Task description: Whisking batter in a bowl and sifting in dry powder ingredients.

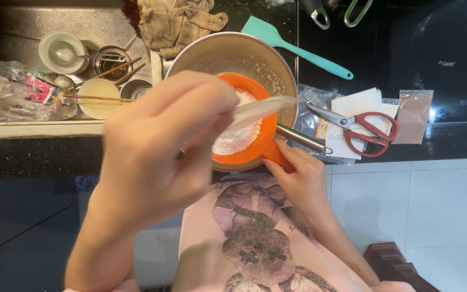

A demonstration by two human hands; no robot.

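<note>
While the far-left sink (6, 130) sits full of clutter — crinkled plastic wrappers (12, 94), a pale ceramic bowl (62, 51), small steel cups, wooden chopsticks (104, 73) laid across them — the action is at centre.

Left hand (158, 146): closed, fingers pinching a thin white scraper (260, 108). Blade flat, smooth plastic, long axis running left-right, tip pointing right over the sieve.

Orange sieve (258, 121): round plastic rim, white powder heaped inside, fine and matte. It sits inside the steel mixing bowl (228, 54), which is dusted with powder on its inner wall. Bowl stands on the black stone surface (28, 157), at its near edge.

Right hand (298, 181): closed on the sieve's orange handle at the near-right rim. Handle axis runs near-right from the sieve. A steel handle pokes out right, just above that grip.

Key relation: scraper tip lies directly above the powder, left hand far-left of it, right hand near-right; left hand is the one over the powder.

Right: teal silicone spatula (298, 48) lying diagonally, red-handled scissors (363, 127) on white paper packets, a brown powder sachet (413, 116), glossy black cooktop (444, 48) beyond.
</note>
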